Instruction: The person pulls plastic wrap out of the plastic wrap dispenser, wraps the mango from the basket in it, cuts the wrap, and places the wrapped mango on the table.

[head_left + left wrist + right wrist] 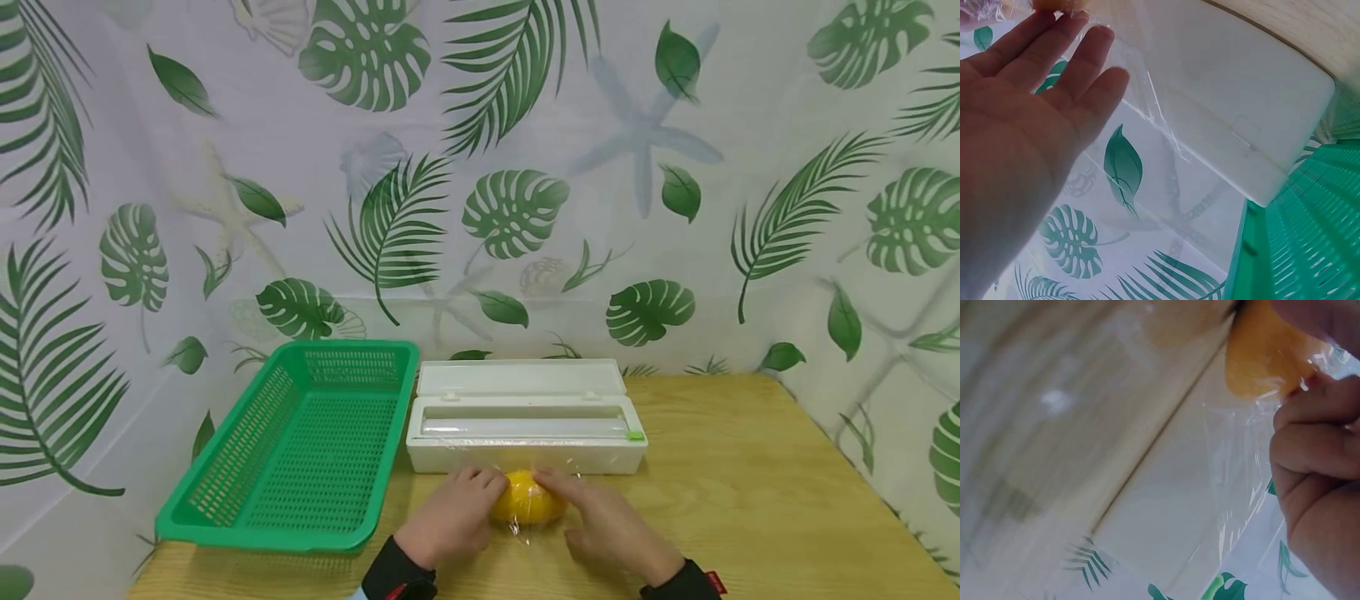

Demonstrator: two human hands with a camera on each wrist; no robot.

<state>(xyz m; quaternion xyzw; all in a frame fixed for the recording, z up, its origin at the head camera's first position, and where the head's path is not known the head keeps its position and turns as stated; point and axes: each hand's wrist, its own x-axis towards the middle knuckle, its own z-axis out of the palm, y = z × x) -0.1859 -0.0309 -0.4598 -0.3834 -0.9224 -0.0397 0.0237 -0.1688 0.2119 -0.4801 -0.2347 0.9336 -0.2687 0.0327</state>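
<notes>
A rounded yellow fruit (527,498) sits under clear plastic wrap (521,533) on the table, in front of a white cling film dispenser (525,457). My left hand (459,512) is at the fruit's left side; in the left wrist view its fingers (1088,59) reach out nearly straight, tips touching the film-covered fruit. At the right side is my right hand (611,525), index fingertip on top of the fruit. The right wrist view shows its fingers (1316,444) curled, pinching gathered film against the fruit. The fruit's underside is hidden.
A green plastic basket (322,454) stands left of the dispenser. The dispenser's lid (521,377) is raised at the back, and a roll of film (525,427) shows inside. Behind the wooden table (735,467) hangs a leaf-patterned cloth (517,275).
</notes>
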